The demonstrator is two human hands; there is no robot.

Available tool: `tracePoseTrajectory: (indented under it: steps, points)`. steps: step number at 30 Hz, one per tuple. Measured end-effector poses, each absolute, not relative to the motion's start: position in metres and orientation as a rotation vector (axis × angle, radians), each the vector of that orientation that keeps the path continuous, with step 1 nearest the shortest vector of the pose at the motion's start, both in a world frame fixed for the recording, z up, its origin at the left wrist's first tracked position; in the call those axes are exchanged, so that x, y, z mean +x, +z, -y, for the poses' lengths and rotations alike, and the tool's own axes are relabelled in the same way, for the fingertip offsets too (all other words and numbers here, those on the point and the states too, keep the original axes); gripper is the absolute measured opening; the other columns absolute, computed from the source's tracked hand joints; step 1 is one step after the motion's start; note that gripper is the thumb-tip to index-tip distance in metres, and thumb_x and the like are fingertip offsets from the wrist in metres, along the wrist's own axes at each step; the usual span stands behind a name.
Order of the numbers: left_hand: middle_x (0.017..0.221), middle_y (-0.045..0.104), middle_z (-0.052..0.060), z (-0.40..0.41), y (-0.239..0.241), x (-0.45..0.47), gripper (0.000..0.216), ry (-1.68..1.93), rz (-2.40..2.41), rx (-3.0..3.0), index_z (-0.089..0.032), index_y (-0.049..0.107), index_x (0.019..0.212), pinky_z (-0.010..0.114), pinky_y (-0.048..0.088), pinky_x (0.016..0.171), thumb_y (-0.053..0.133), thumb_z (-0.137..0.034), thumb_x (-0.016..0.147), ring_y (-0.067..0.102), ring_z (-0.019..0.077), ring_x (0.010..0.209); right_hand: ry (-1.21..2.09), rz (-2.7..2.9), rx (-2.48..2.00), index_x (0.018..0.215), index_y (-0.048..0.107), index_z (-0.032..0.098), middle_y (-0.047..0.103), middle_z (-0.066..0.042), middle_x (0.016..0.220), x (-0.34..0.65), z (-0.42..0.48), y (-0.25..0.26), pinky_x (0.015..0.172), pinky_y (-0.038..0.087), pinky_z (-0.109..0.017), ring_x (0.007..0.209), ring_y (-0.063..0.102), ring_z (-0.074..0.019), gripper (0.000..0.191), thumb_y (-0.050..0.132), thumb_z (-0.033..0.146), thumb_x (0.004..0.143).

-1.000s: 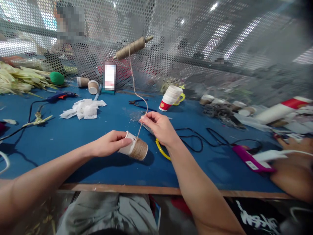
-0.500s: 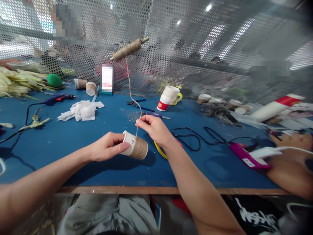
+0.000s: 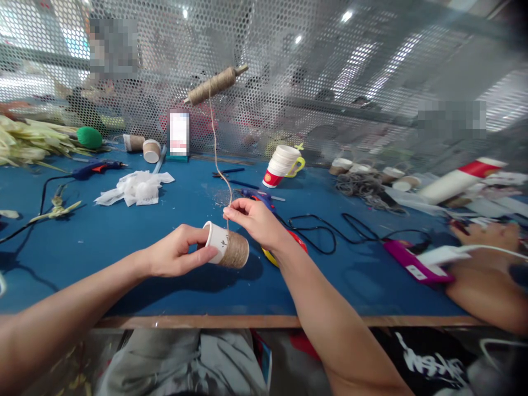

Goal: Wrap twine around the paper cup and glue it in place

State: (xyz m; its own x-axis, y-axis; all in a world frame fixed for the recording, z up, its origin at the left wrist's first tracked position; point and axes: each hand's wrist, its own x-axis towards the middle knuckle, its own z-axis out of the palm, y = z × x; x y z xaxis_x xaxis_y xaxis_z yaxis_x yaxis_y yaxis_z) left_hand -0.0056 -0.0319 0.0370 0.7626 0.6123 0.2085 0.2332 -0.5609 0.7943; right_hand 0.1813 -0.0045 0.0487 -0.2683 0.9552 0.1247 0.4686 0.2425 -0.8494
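My left hand (image 3: 175, 254) grips a white paper cup (image 3: 218, 240) by its rim end, lying on its side above the blue table (image 3: 124, 242). Brown twine wraps the cup's lower half (image 3: 237, 252). My right hand (image 3: 253, 217) pinches a strand of twine (image 3: 215, 148) just above the cup. The strand runs up to a twine spool (image 3: 214, 83) hung on the mesh screen.
A stack of paper cups (image 3: 284, 164), scissors (image 3: 256, 193), black cable (image 3: 330, 236) and a yellow-and-red tool lie behind my right hand. A glue gun (image 3: 97, 167), white wad (image 3: 136, 187) and twine-wrapped cups (image 3: 144, 147) sit left. Another person's hands (image 3: 487, 258) work at the right by a purple glue gun (image 3: 406, 261).
My right hand has moved left and closer to the cup, drawing the twine with it. The left hand has kept its hold on the cup, turning it slightly.
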Motion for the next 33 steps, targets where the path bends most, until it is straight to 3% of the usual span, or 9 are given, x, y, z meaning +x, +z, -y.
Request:
tracePoseTrajectory:
  steps: [10,18,21,26,33]
  points:
    - [0.078,0.058,0.005,0.032,0.037,-0.006,0.029,0.582,-0.628,2.196,-0.009,0.058,0.089,0.02,0.039,0.068,0.037,-0.027,0.08,0.046,0.0134,0.068,1.027,1.869,-1.304,0.07,0.055,0.015,0.059,-0.004,0.071,0.181,0.003,0.044,0.065,0.04,-0.029,0.065,0.052,-0.0131,0.022,0.052,0.037,0.071]
    - [0.077,0.058,0.005,0.031,0.036,-0.006,0.028,0.622,-0.609,2.138,-0.01,0.059,0.087,0.02,0.038,0.067,0.039,-0.028,0.08,0.046,0.0128,0.067,1.176,1.837,-1.3,0.067,0.055,0.015,0.057,-0.001,0.063,0.178,0.0,0.037,0.054,0.038,-0.024,0.055,0.047,-0.0101,0.022,0.055,0.036,0.069]
    - [0.075,0.058,0.003,0.029,0.031,-0.005,0.027,0.669,-0.664,1.886,-0.01,0.06,0.086,0.02,0.038,0.065,0.042,-0.03,0.079,0.047,0.0118,0.066,1.253,1.715,-1.3,0.067,0.055,0.014,0.056,-0.001,0.064,0.178,-0.005,0.034,0.053,0.039,-0.023,0.056,0.049,-0.0101,0.025,0.055,0.04,0.069]
    - [0.077,0.061,0.004,0.019,0.023,0.0,0.026,0.885,-0.728,1.175,-0.012,0.06,0.087,0.02,0.04,0.063,0.053,-0.033,0.074,0.051,0.0111,0.065,1.274,1.407,-1.282,0.083,0.054,0.015,0.058,-0.007,0.081,0.184,-0.008,0.039,0.057,0.046,-0.025,0.069,0.056,-0.0126,0.037,0.046,0.05,0.074]
    - [0.074,0.063,0.007,0.007,0.02,0.002,0.023,0.989,-0.719,0.856,-0.008,0.06,0.082,0.025,0.043,0.064,0.055,-0.028,0.073,0.056,0.0142,0.067,1.381,1.645,-1.222,0.098,0.052,0.017,0.057,-0.008,0.093,0.183,0.003,0.045,0.059,0.051,-0.03,0.081,0.055,-0.017,0.039,0.056,0.044,0.07]
